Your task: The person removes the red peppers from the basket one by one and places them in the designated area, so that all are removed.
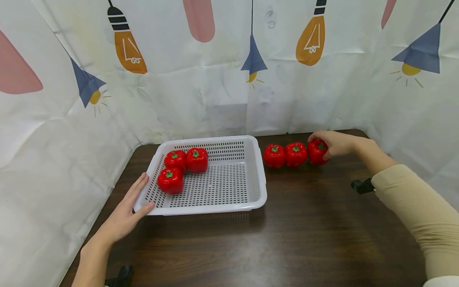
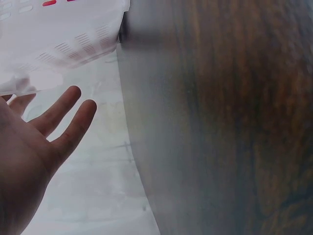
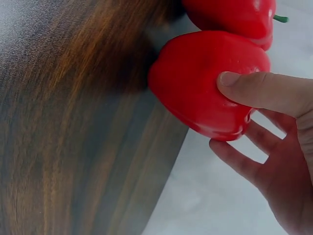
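My right hand grips a red bell pepper at the right end of a short row. In the right wrist view the thumb lies on one side of this bell pepper and the fingers reach round the other. Two more red bell peppers stand to its left. My left hand rests on the left edge of a white perforated basket, fingers fairly straight. Three red bell peppers sit in the basket's left part. The left wrist view shows the hand beside the basket, fingers spread.
Everything stands on a dark brown wooden table. A white curtain printed with lamps and bulbs hangs behind the table and at its sides. Dark wrist straps show at both arms.
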Tool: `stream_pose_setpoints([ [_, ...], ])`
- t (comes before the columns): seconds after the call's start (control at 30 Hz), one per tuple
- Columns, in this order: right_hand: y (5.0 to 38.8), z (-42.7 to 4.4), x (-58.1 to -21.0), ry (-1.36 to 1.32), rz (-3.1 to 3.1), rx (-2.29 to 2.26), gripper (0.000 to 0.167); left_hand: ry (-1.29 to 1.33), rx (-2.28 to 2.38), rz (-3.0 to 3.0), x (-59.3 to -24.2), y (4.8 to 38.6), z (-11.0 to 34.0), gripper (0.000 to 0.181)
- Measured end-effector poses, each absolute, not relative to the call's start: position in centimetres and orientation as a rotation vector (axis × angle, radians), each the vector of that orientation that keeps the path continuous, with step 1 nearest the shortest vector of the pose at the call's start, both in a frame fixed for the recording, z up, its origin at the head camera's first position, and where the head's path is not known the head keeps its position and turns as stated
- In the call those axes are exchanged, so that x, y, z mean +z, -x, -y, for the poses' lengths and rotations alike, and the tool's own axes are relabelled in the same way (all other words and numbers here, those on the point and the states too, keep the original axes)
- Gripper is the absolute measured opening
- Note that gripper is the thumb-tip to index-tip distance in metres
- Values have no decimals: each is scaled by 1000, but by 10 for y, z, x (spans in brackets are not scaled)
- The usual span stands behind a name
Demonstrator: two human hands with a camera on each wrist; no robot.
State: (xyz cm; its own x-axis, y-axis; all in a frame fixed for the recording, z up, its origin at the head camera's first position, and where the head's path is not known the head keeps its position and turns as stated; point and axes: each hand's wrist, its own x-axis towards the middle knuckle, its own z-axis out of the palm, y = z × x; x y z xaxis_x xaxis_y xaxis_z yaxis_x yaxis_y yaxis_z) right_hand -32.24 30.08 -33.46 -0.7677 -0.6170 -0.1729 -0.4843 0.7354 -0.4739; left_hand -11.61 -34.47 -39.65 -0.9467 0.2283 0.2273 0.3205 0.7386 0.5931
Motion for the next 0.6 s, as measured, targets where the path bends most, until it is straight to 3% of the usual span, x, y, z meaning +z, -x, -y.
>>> stream_pose_setpoints([
  [0.6, 324, -298, -337, 854, -2614, -560, 68, 458, -999, 2778, -398, 117, 345, 85],
])
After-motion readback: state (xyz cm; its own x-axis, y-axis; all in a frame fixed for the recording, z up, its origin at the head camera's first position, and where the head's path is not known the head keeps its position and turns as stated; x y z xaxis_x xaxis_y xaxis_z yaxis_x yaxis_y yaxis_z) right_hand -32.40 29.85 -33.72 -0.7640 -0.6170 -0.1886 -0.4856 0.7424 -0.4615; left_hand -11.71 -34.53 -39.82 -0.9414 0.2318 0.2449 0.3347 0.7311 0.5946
